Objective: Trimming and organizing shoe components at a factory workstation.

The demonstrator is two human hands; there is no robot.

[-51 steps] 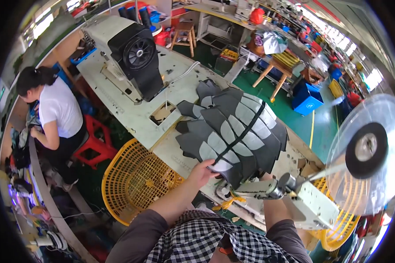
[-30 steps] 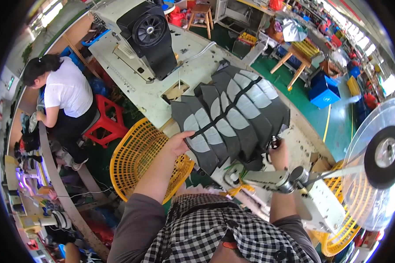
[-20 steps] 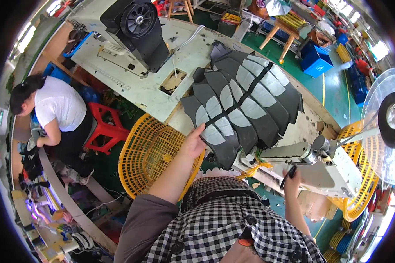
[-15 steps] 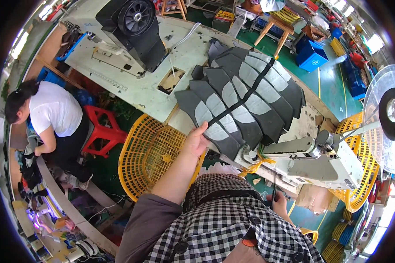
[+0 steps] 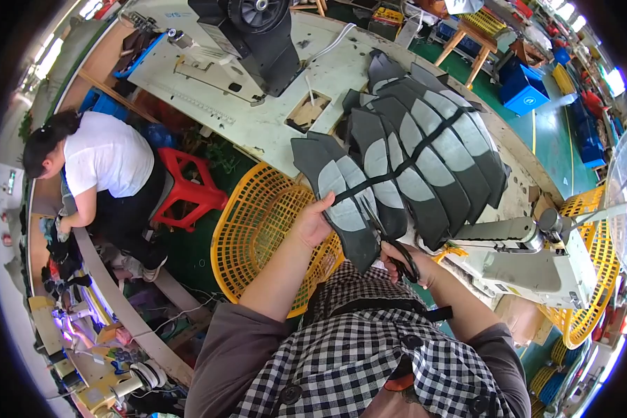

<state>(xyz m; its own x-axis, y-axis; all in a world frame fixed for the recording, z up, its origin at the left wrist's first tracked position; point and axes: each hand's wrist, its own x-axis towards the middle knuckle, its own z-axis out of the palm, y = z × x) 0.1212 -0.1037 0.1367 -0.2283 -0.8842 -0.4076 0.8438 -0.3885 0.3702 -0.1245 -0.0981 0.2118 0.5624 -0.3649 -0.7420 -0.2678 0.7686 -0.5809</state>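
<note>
A row of overlapping dark grey flat pieces (image 5: pixel 414 185) with light grey patches lies across the table, linked by a black strip (image 5: pixel 425 145). My left hand (image 5: pixel 315 224) pinches the near left end of this row, thumb on top. In my right hand (image 5: pixel 425 265) is a pair of black-handled scissors (image 5: pixel 401 252), fingers in the loops. Their blades point up and left among the pieces, beneath the strip, between the nearest pieces and the rest. Whether the blades touch the strip I cannot tell.
A yellow plastic basket (image 5: pixel 223 254) stands below the table edge by my left arm. A sewing machine (image 5: pixel 536 279) is at the right, and a black machine part (image 5: pixel 279 59) rises at the far left. Beyond the left side, a person (image 5: pixel 118 150) works beside a red stool (image 5: pixel 191 191).
My right hand has come up from beside my waist, bringing the scissors to the pieces. The nearest pieces have separated slightly from the row. The view has shifted.
</note>
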